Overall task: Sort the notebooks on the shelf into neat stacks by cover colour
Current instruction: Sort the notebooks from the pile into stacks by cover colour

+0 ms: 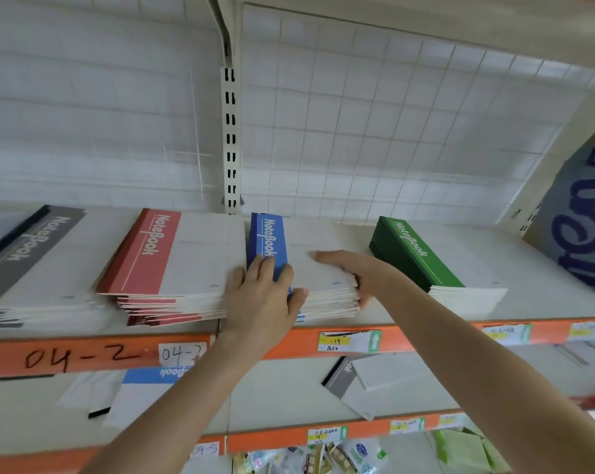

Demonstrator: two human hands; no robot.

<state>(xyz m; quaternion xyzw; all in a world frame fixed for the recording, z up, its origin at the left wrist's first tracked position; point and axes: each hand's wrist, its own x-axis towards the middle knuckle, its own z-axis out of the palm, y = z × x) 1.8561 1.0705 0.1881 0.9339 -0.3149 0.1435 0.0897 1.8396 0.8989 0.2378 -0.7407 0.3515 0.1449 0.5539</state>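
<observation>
1. Lowest level, nearest: small packets (323, 456) lie jumbled behind an orange rail.
2. Middle shelf (282, 388): loose notebooks lie unsorted, among them a blue-banded notebook (145, 388) at left and a grey-banded notebook (340, 378) at right, tilted over white ones.
3. Front rail (84, 357) of the upper shelf: orange, hand-marked "04-2", carrying a price tag (349, 341).
4. Left hand (261, 295): fingers curled over the near left corner of the blue stack (309, 241), clamped on it.
5. Right hand (357, 271): fingers laid on the stack's top cover, thumb down its right edge, gripping that side.
6. Upper shelf (528, 295): holds four notebook stacks in a row, namely the grey stack (25, 254), the red stack (172, 258) with ragged edges, the blue stack just beside it, and the green stack (422, 261) standing apart.
7. Far right: a cardboard box (576, 213) leans on the shelf.
8. Rear: a wire grid panel (391, 131) and a slotted upright (230, 131).
</observation>
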